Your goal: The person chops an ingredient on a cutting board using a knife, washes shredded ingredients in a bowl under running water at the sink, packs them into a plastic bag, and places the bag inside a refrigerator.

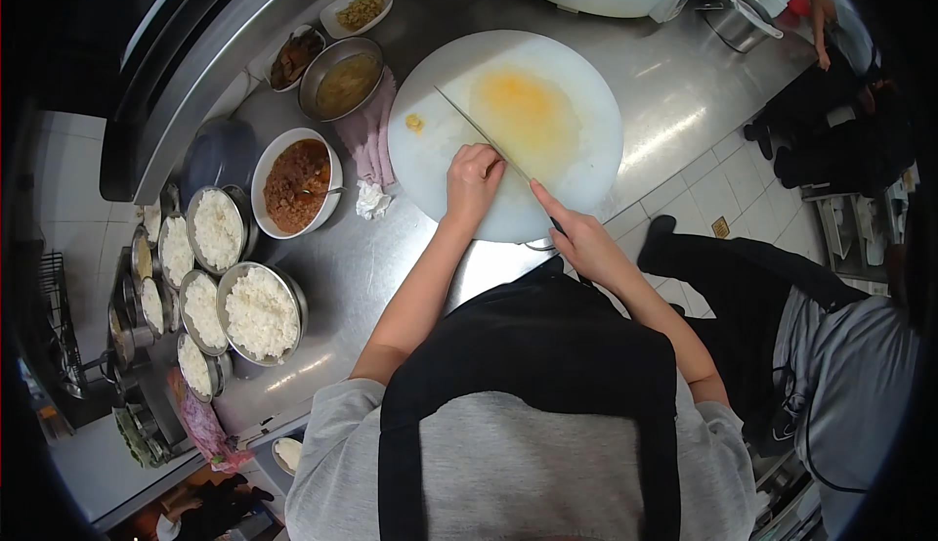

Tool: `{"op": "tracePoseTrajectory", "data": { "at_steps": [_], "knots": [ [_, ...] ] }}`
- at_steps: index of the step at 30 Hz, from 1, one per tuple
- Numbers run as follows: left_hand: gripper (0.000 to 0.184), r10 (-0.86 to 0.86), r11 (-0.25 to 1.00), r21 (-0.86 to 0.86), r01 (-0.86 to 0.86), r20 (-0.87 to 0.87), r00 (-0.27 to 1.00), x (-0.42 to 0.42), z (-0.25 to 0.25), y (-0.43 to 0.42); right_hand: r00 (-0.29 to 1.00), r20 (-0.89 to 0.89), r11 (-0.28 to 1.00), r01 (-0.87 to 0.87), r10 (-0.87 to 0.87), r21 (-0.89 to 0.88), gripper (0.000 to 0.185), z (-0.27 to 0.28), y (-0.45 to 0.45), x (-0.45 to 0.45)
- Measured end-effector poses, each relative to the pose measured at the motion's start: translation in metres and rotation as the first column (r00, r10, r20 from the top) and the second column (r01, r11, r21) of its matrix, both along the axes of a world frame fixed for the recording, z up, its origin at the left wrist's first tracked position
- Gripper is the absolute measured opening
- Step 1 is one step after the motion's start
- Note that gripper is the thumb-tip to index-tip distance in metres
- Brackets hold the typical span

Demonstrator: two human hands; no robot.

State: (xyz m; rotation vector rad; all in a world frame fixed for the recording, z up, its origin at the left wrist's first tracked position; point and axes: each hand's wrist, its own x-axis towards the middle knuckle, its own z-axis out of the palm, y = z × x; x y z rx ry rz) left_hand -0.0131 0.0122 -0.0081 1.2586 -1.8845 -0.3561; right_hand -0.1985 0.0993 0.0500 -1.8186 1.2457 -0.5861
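1. Resting on the metal counter point(337, 292), one round white plastic cutting board point(591, 121) is seen, and one long thin steel knife point(467, 121) is held slanting above its surface.
2. By the right hand point(589, 248), the dark handle is gripped firmly, with one finger laid along the blade.
3. The fingers of the left hand point(475, 181) are curled at the board, just beside the blade; whether something is pinched under them cannot be told.
4. On the board, one small yellow lump point(414, 124) and one wide orange-yellow stain point(523, 101) are seen.
5. Left of the board, one pink cloth point(370, 145) and one crumpled white paper point(372, 201) are placed.
6. Near the cloth, one round steel bowl point(305, 88) with yellowish liquid and two small white dishes point(331, 19) with food are kept.
7. In one white bowl point(258, 177), reddish-brown minced food and one spoon point(330, 190) are contained.
8. At least six steel bowls point(301, 314) are filled with white rice point(260, 314); the exact number cannot be told.
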Motion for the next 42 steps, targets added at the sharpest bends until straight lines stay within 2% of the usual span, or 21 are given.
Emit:
{"op": "tracePoseTrajectory", "data": {
  "at_steps": [6,12,14,18,20,21,30,33,35,36,38,42],
  "knots": [
    [0.007,0.002,1.0,-0.016,-0.003,-0.024,1.0,-0.001,0.0,0.0,0.999,-0.045,1.0,0.004,-0.003,0.021,0.066,-0.008,-0.013,0.004],
    [0.007,-0.003,1.0,0.025,0.003,-0.021,1.0,0.0,0.004,0.002,0.999,0.022,0.999,-0.031,0.03,0.036,0.066,0.006,-0.006,-0.001],
    [0.007,-0.001,1.0,0.02,0.001,-0.023,1.0,-0.001,0.002,0.0,0.998,-0.061,0.993,-0.017,0.024,0.12,0.065,0.007,-0.007,-0.003],
    [0.007,-0.002,1.0,-0.028,0.001,-0.024,1.0,-0.002,0.0,-0.001,0.996,-0.089,0.994,-0.012,0.022,0.108,0.067,-0.007,-0.021,0.003],
    [0.007,-0.013,1.0,0.024,0.015,-0.059,0.998,-0.002,0.001,-0.001,0.99,0.143,1.0,-0.001,0.001,0.0,0.067,-0.015,-0.028,0.003],
    [0.007,-0.005,1.0,0.024,0.007,-0.06,0.998,-0.002,0.001,-0.001,0.99,0.141,1.0,-0.009,0.009,0.001,0.067,-0.012,-0.027,0.003],
    [0.006,0.002,1.0,0.013,-0.001,-0.032,0.999,-0.001,0.0,0.0,0.996,-0.09,0.978,-0.006,0.025,0.209,0.066,0.007,-0.024,0.008],
    [0.006,0.009,1.0,0.003,-0.009,-0.045,0.999,-0.002,0.001,-0.001,0.999,-0.035,0.994,-0.004,0.008,0.114,0.067,-0.01,-0.032,0.012],
    [0.006,-0.004,1.0,0.031,0.006,-0.067,0.998,-0.002,0.0,-0.001,0.992,0.125,0.996,0.007,0.004,-0.094,0.068,-0.019,-0.034,0.008],
    [0.006,0.003,0.999,0.032,-0.001,-0.066,0.998,-0.001,0.0,-0.001,0.992,0.125,0.996,0.001,0.011,-0.093,0.068,-0.013,-0.033,0.007],
    [0.006,0.004,1.0,-0.004,-0.004,-0.062,0.998,-0.001,0.001,-0.001,0.999,0.01,0.989,-0.033,0.032,0.143,0.067,0.007,-0.026,0.004],
    [0.006,0.004,1.0,-0.003,-0.004,-0.054,0.999,-0.001,0.002,-0.001,0.998,-0.047,0.985,-0.029,0.038,0.172,0.067,0.006,-0.025,0.007]
  ]
}}
